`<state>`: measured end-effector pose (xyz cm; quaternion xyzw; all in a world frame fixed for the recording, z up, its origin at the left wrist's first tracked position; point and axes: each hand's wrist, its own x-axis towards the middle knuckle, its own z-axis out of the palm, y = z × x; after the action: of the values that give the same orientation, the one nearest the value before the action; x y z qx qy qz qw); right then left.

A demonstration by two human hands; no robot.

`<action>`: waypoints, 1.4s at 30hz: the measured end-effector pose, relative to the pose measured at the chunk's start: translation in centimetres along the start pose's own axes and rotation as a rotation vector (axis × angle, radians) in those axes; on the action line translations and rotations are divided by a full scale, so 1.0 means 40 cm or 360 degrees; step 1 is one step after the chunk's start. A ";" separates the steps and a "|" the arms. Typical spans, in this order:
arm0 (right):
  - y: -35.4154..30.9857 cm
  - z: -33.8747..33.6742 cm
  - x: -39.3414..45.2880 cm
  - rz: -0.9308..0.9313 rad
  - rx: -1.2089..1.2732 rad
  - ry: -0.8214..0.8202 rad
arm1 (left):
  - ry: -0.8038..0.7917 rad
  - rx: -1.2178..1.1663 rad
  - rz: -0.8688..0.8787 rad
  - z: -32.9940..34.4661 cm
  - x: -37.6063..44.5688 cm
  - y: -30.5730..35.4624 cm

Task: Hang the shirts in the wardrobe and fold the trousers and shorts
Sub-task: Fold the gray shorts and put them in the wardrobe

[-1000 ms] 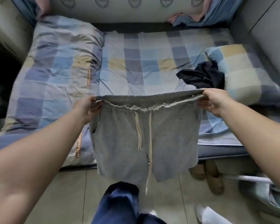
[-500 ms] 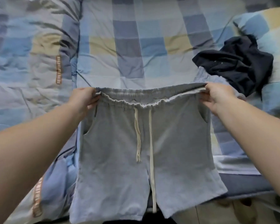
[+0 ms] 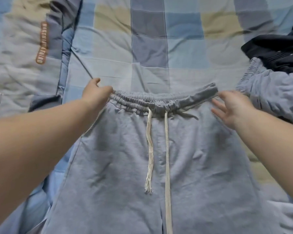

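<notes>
Since a moment ago you've laid the grey shorts [image 3: 150,157] flat on the bed [image 3: 159,48], legs running toward you, left hand [image 3: 96,95] pinching the waistband's end, right hand [image 3: 232,107] spread open.

Home bedroom, by the look: a bed w/ soft checked blue, grey & beige cotton sheet [image 3: 150,48], a matching quilted duvet w/ orange lettered label [image 3: 24,68] at left, clothes lying loose, e.g. crumpled dark navy garment [image 3: 277,53] at right.
</notes>
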<state>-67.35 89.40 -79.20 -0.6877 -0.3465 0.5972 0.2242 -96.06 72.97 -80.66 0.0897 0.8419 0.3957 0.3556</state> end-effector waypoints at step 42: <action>0.287 0.436 -0.413 -0.0848 -0.1489 -0.0561 | -0.0912 0.1366 0.0563 -0.160 -0.592 -0.447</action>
<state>-82.74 67.72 -79.73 -0.4926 -0.7680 0.4086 -0.0228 -80.72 46.89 -78.44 0.4713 0.7693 0.0299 0.4303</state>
